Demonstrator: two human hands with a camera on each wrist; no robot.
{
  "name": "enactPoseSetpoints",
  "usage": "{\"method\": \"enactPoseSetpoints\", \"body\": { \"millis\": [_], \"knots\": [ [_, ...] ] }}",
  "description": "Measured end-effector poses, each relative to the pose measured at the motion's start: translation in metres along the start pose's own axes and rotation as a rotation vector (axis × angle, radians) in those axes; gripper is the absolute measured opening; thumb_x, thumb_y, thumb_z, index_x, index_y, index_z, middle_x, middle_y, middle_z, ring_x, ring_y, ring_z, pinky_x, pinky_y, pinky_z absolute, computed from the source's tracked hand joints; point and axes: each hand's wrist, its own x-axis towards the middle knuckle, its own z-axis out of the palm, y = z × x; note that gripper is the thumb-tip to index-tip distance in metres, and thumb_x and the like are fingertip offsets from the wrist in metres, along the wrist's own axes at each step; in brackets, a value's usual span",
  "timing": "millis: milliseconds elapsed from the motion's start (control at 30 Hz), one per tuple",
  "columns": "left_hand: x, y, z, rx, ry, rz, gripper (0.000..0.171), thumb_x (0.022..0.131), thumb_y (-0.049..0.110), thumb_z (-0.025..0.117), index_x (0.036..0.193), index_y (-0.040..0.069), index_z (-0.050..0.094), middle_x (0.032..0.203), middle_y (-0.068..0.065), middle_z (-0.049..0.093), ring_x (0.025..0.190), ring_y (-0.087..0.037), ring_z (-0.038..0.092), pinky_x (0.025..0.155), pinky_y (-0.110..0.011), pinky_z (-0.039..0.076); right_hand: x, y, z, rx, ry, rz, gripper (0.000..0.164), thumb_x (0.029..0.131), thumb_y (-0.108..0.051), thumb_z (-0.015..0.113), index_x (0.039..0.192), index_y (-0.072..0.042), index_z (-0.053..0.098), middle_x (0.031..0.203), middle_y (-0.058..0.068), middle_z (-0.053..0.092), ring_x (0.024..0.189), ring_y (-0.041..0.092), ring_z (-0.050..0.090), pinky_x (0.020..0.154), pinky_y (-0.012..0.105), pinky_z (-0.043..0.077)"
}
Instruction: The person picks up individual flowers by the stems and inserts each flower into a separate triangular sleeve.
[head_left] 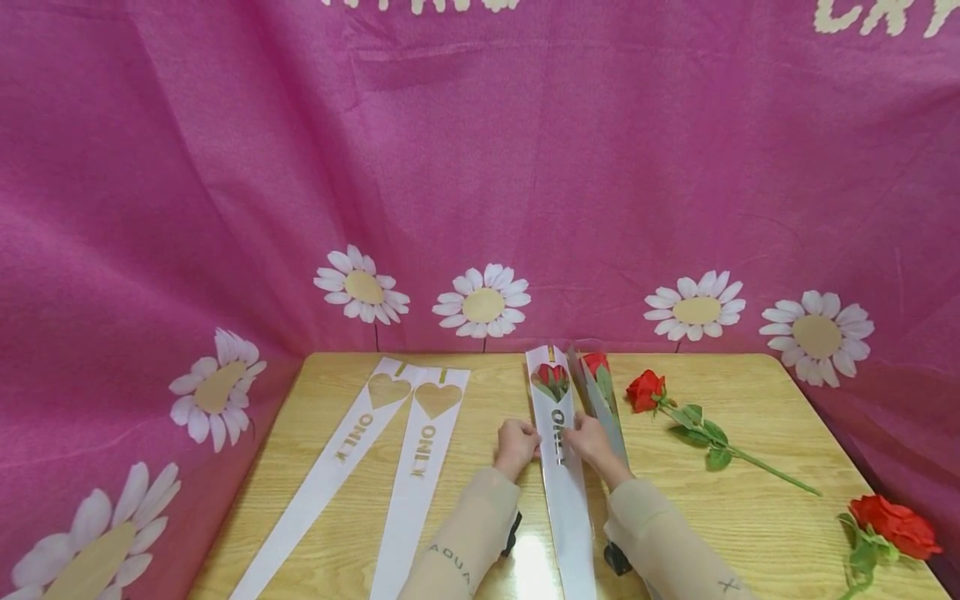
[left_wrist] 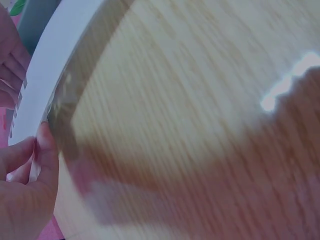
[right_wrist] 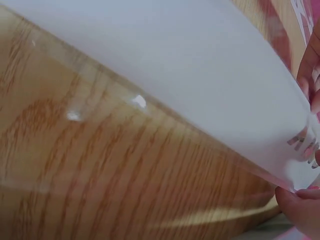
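A white flower sleeve (head_left: pixel 567 508) with gold ONLY lettering lies lengthwise before me, a red rose (head_left: pixel 553 379) showing through its heart-shaped window. At its left edge my left hand (head_left: pixel 517 446) pinches the sleeve between thumb and fingers, as the left wrist view also shows. Opposite, my right hand (head_left: pixel 592 442) pinches the right edge near the lettering; in the right wrist view its thumb (right_wrist: pixel 287 202) is at the sleeve's edge. The rose's stem is hidden inside. Just to the right lies another sleeve (head_left: pixel 609 421), grey on the visible side, with a red rose (head_left: pixel 596 364) in it, partly behind my right hand.
Two flat white sleeves (head_left: pixel 341 454) with gold hearts lie on the left of the wooden table (head_left: pixel 487 383). On the right lie a loose long-stemmed rose (head_left: pixel 647 391) and a second rose (head_left: pixel 896 525) near the edge. A pink daisy-printed cloth (head_left: pixel 585 183) surrounds the table.
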Motion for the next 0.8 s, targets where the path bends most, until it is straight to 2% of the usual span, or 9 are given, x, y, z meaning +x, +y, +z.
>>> {"method": "enactPoseSetpoints", "body": {
  "millis": [100,200,267,433,533,600,700,767,800],
  "knots": [
    [-0.032,0.041,-0.017,0.051,0.005,-0.062,0.006,0.076,-0.006,0.060,0.076,-0.006,0.066,0.065,-0.011,0.063,0.051,-0.016,0.062,0.047,-0.020,0.052,0.005,0.015,0.006,-0.002,0.014,-0.045,0.015,0.074,-0.014,0.058,0.073,-0.005,0.046,0.066,0.010,0.046,0.062,0.023,0.044,0.050,0.031,0.037],
    [-0.035,0.041,-0.019,0.061,0.011,-0.056,0.006,0.076,-0.006,0.060,0.075,-0.007,0.066,0.061,-0.009,0.061,0.049,-0.012,0.059,0.045,-0.018,0.050,0.003,0.007,0.006,0.016,0.006,0.030,0.019,0.073,-0.012,0.058,0.084,0.002,0.054,0.076,0.017,0.056,0.069,0.026,0.050,0.060,0.039,0.047],
    [-0.036,0.041,-0.019,0.070,0.017,-0.049,0.006,0.076,-0.006,0.060,0.074,-0.006,0.066,0.060,-0.008,0.061,0.049,-0.011,0.059,0.045,-0.017,0.049,-0.010,-0.020,-0.005,0.011,-0.041,0.093,0.031,0.074,-0.009,0.057,0.094,0.013,0.052,0.088,0.027,0.058,0.079,0.033,0.053,0.072,0.048,0.048],
    [-0.035,0.041,-0.019,0.079,0.018,-0.060,0.005,0.076,-0.005,0.061,0.073,-0.005,0.066,0.061,-0.008,0.061,0.049,-0.013,0.060,0.045,-0.018,0.050,-0.019,-0.035,-0.011,-0.023,-0.035,0.074,0.034,0.075,-0.007,0.055,0.100,0.017,0.050,0.092,0.030,0.057,0.082,0.034,0.053,0.077,0.047,0.048],
    [-0.019,0.024,-0.011,0.078,0.007,-0.079,0.005,0.075,-0.006,0.061,0.073,-0.004,0.066,0.062,-0.010,0.062,0.050,-0.015,0.061,0.047,-0.023,0.053,-0.021,-0.038,-0.011,-0.023,-0.028,0.077,0.032,0.074,-0.006,0.054,0.097,0.015,0.051,0.090,0.028,0.057,0.081,0.034,0.053,0.076,0.047,0.048],
    [0.002,-0.006,0.001,0.086,-0.001,-0.033,0.008,0.075,-0.004,0.061,0.070,0.000,0.065,0.059,-0.007,0.061,0.048,-0.014,0.060,0.045,-0.023,0.052,-0.020,-0.038,-0.010,-0.030,-0.026,0.079,0.031,0.073,-0.006,0.054,0.096,0.015,0.051,0.086,0.026,0.057,0.078,0.033,0.053,0.073,0.046,0.048],
    [0.035,-0.059,0.019,0.176,0.029,0.155,0.011,0.073,0.001,0.061,0.064,0.007,0.064,0.057,0.000,0.058,0.046,-0.009,0.054,0.042,-0.022,0.045,-0.019,-0.039,-0.009,-0.091,-0.013,0.073,0.030,0.072,-0.004,0.054,0.095,0.014,0.051,0.081,0.022,0.056,0.073,0.032,0.052,0.067,0.045,0.047],
    [0.037,-0.065,0.017,0.253,0.048,0.237,0.011,0.073,0.004,0.062,0.065,0.010,0.065,0.058,0.002,0.059,0.050,-0.009,0.054,0.044,-0.022,0.044,-0.019,-0.042,-0.006,-0.161,0.013,0.027,0.033,0.071,-0.002,0.054,0.098,0.016,0.051,0.085,0.025,0.056,0.076,0.035,0.055,0.068,0.047,0.048],
    [0.031,-0.055,0.011,0.294,0.060,0.250,0.010,0.074,0.005,0.062,0.067,0.010,0.066,0.062,0.001,0.061,0.054,-0.011,0.056,0.047,-0.024,0.045,-0.020,-0.045,-0.004,-0.187,0.033,-0.007,0.035,0.071,-0.001,0.054,0.101,0.017,0.051,0.090,0.027,0.056,0.080,0.037,0.056,0.070,0.048,0.049]
  ]
}}
